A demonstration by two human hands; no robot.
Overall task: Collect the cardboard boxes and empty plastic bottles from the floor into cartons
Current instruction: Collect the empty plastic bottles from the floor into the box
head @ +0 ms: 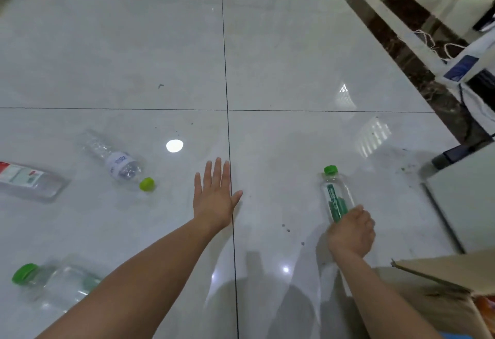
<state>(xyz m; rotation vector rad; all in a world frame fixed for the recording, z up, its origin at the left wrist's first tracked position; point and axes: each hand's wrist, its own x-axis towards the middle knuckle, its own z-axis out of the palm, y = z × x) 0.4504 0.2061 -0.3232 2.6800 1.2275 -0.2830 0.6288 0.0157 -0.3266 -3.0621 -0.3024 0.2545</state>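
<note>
Bottle (337, 200) with green cap in grip of right hand (353, 233) — left hand (215, 199) flat, empty, fingers (218, 171) straight

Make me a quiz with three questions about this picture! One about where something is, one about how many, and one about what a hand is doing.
1. Where is the cardboard carton?
A) lower right corner
B) upper left corner
C) middle of the picture

2. How many bottles lie loose on the floor?
A) one
B) three
C) six

3. What is the left hand doing?
A) squeezing a bottle
B) spread open, holding nothing
C) pinching a cap

Answers:
1 A: its brown flap pokes in at the lower right.
2 B: the lime-capped bottle, the red-labelled bottle and the near green-capped bottle lie at the left; the green-labelled bottle is gripped by the right hand.
3 B: its fingers are straight above the tiles.
</note>
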